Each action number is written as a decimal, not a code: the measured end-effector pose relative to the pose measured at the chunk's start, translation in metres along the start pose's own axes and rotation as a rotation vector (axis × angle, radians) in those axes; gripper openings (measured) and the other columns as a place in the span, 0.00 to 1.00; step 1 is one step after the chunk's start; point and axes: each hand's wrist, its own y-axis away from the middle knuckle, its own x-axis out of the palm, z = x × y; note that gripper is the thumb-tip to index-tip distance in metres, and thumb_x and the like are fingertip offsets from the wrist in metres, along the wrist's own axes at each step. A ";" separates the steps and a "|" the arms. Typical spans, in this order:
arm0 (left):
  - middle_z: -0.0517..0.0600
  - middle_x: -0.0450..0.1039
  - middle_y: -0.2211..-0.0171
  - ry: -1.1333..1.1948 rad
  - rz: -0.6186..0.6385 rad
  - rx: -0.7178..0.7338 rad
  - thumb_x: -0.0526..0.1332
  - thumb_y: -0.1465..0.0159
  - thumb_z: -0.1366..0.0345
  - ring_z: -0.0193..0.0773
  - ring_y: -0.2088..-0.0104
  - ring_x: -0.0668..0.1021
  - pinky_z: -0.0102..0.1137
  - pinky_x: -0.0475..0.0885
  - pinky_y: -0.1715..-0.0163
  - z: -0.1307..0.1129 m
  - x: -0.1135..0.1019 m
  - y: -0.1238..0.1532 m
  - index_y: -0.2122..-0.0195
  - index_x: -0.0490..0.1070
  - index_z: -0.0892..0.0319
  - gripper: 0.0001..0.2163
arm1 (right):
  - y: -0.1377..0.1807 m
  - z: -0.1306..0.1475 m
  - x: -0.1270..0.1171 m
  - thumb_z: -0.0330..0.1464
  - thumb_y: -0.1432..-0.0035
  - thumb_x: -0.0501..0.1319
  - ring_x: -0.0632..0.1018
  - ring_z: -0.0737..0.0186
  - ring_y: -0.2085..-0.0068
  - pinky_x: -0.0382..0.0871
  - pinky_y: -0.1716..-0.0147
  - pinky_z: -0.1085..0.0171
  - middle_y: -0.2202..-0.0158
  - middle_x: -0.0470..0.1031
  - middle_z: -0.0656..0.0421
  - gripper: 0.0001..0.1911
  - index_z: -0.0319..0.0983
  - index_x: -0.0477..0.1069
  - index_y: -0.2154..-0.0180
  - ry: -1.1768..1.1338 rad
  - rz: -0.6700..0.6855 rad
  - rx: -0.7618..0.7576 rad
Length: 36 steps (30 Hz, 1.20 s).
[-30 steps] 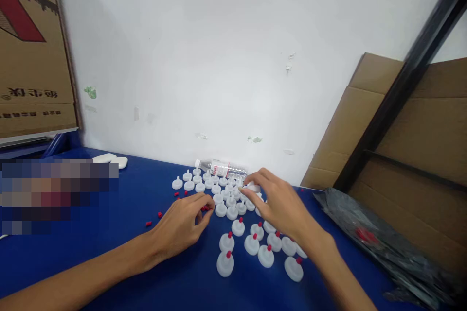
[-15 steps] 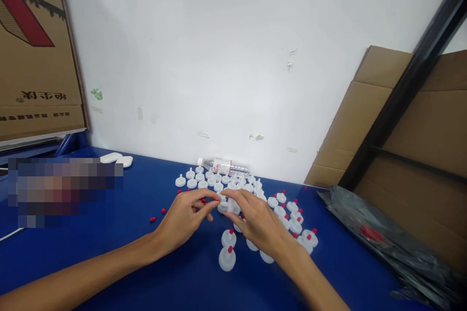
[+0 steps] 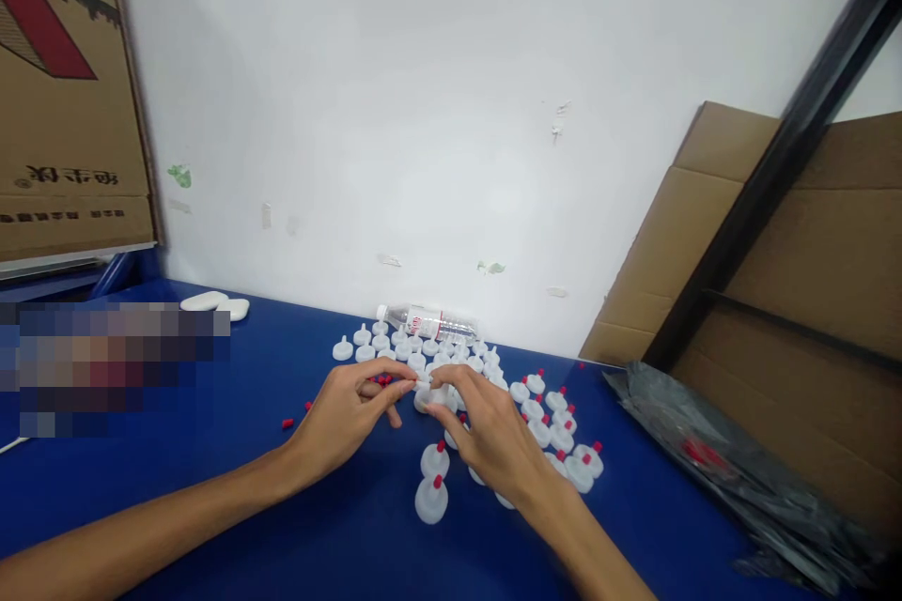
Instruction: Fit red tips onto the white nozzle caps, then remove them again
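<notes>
My right hand (image 3: 474, 421) is closed around a white plastic nozzle lid (image 3: 441, 400), its spout turned toward the left. The thumb and forefinger of my left hand (image 3: 359, 402) pinch at the tip of that spout, on what looks like a small red cap, almost wholly covered by the fingertips. Behind both hands stand several white nozzle lids (image 3: 342, 348) with bare spouts. To the right are several lids with red caps (image 3: 539, 432) on their spouts, and two more capped lids (image 3: 431, 500) stand in front. Loose red caps (image 3: 287, 423) lie beside my left hand.
A clear plastic bottle (image 3: 429, 323) lies on its side against the white wall. Grey plastic bags (image 3: 676, 441) and folded cardboard (image 3: 676, 235) are at the right. White rounded objects (image 3: 232, 307) and a blurred patch lie left, below a large carton (image 3: 70, 131).
The view has shifted slightly, moving the table contents a little left in the picture. Both hands stay together at the spout, with the left fingertips still pinching at its tip.
</notes>
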 end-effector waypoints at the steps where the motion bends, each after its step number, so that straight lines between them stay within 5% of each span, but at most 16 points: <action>1: 0.45 0.77 0.77 0.020 0.000 -0.002 0.62 0.34 0.57 0.34 0.79 0.79 0.25 0.67 0.77 0.000 0.000 0.000 0.60 0.77 0.59 0.11 | 0.000 0.000 0.001 0.30 0.34 0.58 0.76 0.58 0.50 0.71 0.51 0.58 0.51 0.74 0.58 0.12 0.45 0.63 0.50 0.001 0.008 0.003; 6: 0.46 0.77 0.78 0.009 0.038 -0.006 0.61 0.34 0.55 0.36 0.77 0.79 0.26 0.67 0.76 0.003 -0.002 -0.001 0.59 0.77 0.59 0.13 | 0.000 -0.001 0.000 0.31 0.34 0.58 0.76 0.58 0.50 0.71 0.52 0.58 0.52 0.73 0.58 0.11 0.46 0.64 0.50 0.007 0.013 -0.020; 12: 0.49 0.80 0.66 0.022 0.144 -0.059 0.61 0.34 0.54 0.35 0.78 0.79 0.28 0.70 0.74 0.007 -0.003 -0.002 0.57 0.77 0.59 0.14 | 0.000 0.001 0.000 0.28 0.32 0.54 0.75 0.59 0.47 0.71 0.49 0.59 0.50 0.73 0.56 0.07 0.44 0.64 0.55 -0.002 0.043 -0.052; 20: 0.47 0.75 0.74 -0.151 0.268 0.111 0.50 0.28 0.56 0.33 0.76 0.76 0.26 0.68 0.71 0.000 -0.004 0.002 0.68 0.74 0.60 0.19 | 0.001 0.008 -0.003 0.28 0.33 0.55 0.75 0.59 0.47 0.72 0.49 0.59 0.53 0.76 0.57 0.06 0.45 0.65 0.58 -0.003 0.023 -0.049; 32: 0.42 0.63 0.80 0.063 0.360 -0.010 0.50 0.30 0.48 0.31 0.83 0.70 0.24 0.63 0.81 -0.004 -0.003 0.008 0.70 0.66 0.60 0.21 | 0.001 0.017 -0.006 0.26 0.32 0.53 0.75 0.61 0.46 0.70 0.49 0.60 0.52 0.76 0.57 0.07 0.44 0.66 0.60 -0.042 0.028 -0.097; 36: 0.42 0.64 0.80 -0.022 0.318 0.042 0.47 0.28 0.51 0.31 0.81 0.69 0.25 0.63 0.79 -0.006 0.001 0.006 0.70 0.66 0.59 0.21 | 0.001 0.018 -0.013 0.28 0.31 0.53 0.76 0.59 0.49 0.70 0.50 0.60 0.52 0.75 0.57 0.05 0.43 0.65 0.57 -0.003 0.082 -0.083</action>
